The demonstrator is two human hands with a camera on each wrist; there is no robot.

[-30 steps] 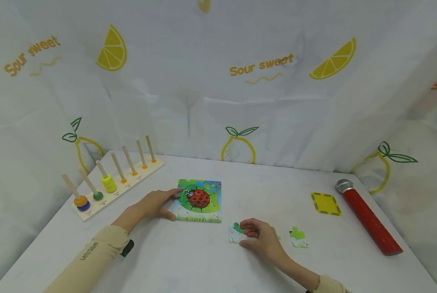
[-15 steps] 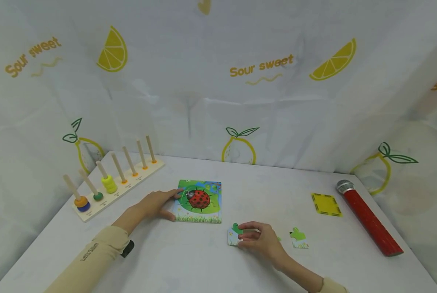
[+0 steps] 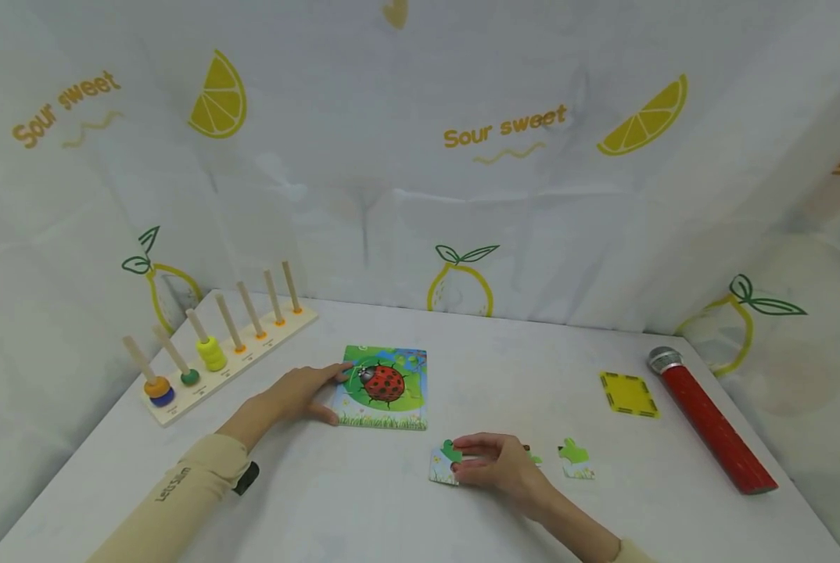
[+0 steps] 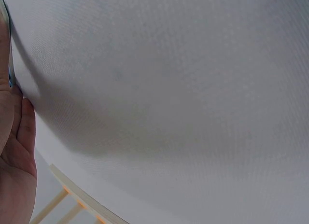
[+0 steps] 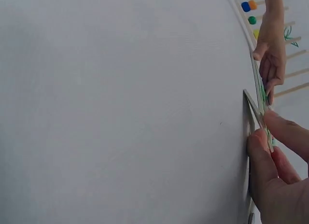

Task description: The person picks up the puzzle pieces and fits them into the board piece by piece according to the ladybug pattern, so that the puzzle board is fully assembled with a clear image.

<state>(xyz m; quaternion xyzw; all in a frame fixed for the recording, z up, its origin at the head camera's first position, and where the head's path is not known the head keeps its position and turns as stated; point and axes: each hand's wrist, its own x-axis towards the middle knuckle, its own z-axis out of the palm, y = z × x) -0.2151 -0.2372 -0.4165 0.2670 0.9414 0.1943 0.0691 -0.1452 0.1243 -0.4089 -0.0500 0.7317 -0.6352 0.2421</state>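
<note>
A square ladybug jigsaw puzzle point(image 3: 382, 389) lies flat on the table, left of centre in the head view. My left hand point(image 3: 296, 393) rests at its left side, the fingertips on the edge and the thumb at the near corner. My right hand point(image 3: 500, 469) pinches a puzzle piece point(image 3: 443, 466) with a green knob and a white flowered part, nearer to me than the puzzle. That piece is tilted in the right wrist view, one end raised off the table. Behind the right hand another piece point(image 3: 535, 460) is mostly hidden. To its right lies a green and white puzzle piece point(image 3: 576, 458).
A wooden peg board point(image 3: 230, 367) with coloured beads on some pegs stands at the left. On the right are a yellow square tile point(image 3: 630, 393) and a red microphone point(image 3: 712, 422) with a silver head. A white printed cloth hangs behind the table.
My right hand has shifted slightly left and toward me with the pinched piece, now more tilted. More of the piece behind that hand shows. The left hand stays in place.
</note>
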